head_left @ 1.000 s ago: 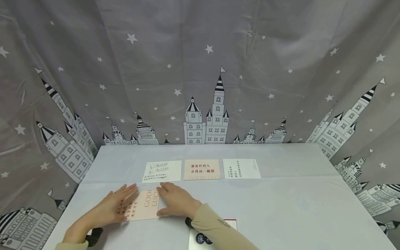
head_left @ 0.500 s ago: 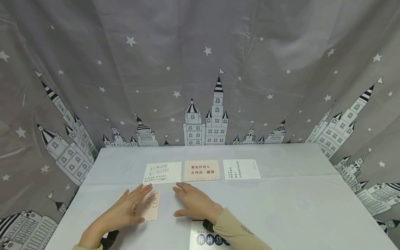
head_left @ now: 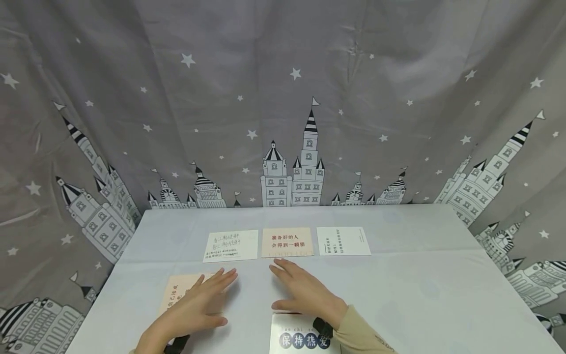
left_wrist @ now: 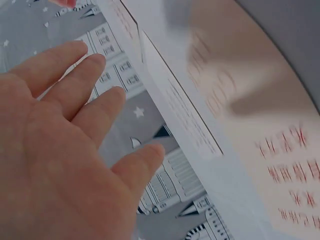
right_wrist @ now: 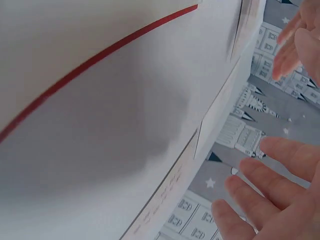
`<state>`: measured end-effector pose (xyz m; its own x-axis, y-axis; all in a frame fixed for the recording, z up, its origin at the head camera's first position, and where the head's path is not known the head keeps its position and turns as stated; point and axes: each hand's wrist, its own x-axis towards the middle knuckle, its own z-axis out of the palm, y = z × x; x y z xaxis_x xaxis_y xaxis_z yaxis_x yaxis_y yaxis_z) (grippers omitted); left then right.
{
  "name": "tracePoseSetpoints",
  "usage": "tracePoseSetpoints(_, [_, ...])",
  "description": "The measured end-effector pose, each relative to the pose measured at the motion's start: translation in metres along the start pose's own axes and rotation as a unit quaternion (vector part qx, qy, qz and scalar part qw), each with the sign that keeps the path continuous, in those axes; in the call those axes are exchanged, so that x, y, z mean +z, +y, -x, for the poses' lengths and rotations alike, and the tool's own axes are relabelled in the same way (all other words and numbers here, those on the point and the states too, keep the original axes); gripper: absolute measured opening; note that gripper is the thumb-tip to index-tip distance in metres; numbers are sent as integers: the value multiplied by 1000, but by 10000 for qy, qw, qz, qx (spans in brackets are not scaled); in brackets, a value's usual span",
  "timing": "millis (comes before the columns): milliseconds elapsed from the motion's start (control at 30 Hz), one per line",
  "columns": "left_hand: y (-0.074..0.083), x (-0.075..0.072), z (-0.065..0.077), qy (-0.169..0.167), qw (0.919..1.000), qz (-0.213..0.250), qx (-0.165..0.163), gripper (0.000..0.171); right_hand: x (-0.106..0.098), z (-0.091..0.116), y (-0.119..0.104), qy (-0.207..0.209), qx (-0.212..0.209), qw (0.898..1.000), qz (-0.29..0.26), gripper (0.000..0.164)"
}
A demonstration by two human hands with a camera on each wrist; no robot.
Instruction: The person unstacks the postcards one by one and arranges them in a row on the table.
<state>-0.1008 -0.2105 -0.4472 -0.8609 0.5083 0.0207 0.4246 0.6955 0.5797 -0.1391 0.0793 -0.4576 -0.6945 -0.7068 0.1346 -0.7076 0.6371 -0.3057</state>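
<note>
A peach card (head_left: 170,290) with red lettering lies on the left of the white table, partly hidden behind my left hand (head_left: 194,307). That hand hovers over the card's right part, fingers spread and nothing in them. The left wrist view also shows the peach card (left_wrist: 280,125) below the hand. My right hand (head_left: 307,295) is held above the table, fingers loosely extended, holding nothing. Under its wrist lies a white card (head_left: 287,327) with dark round characters, cut off by the frame's bottom; its red edge (right_wrist: 100,57) shows in the right wrist view.
Behind the hands, three cards lie in a row: a handwritten white card (head_left: 231,246), a peach card with red characters (head_left: 287,243) and a white card with vertical print (head_left: 343,241). A grey castle-patterned curtain (head_left: 221,98) hangs along the table's back edge.
Both hands have moved to the right, away from the sides of the near peach card, which stays in place. Its left part is now uncovered, and more of the front white card shows.
</note>
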Motion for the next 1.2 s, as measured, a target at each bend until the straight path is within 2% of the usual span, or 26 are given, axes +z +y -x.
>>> tracePoseSetpoints(300, [20, 17, -7, -152, 9995, -6, 260, 85, -2, 27, 7, -9, 274, 9995, -172, 79])
tracePoseSetpoints(533, [33, 37, -12, -307, 9978, -155, 565, 86, -3, 47, 13, 26, 541, 9978, -386, 77])
tracePoseSetpoints(800, [51, 58, -19, -761, 9959, 8, 497, 89, -1, 71, 18, 26, 939, 9927, -754, 77])
tracePoseSetpoints(1000, [61, 73, -25, -898, 9950, 95, 418, 103, 2, 95, 21, 35, 1002, 9919, -786, 78])
tracePoseSetpoints(1200, [64, 82, -24, -1052, 9931, 57, 508, 98, 6, 114, 23, -24, 1007, 9901, -973, 81])
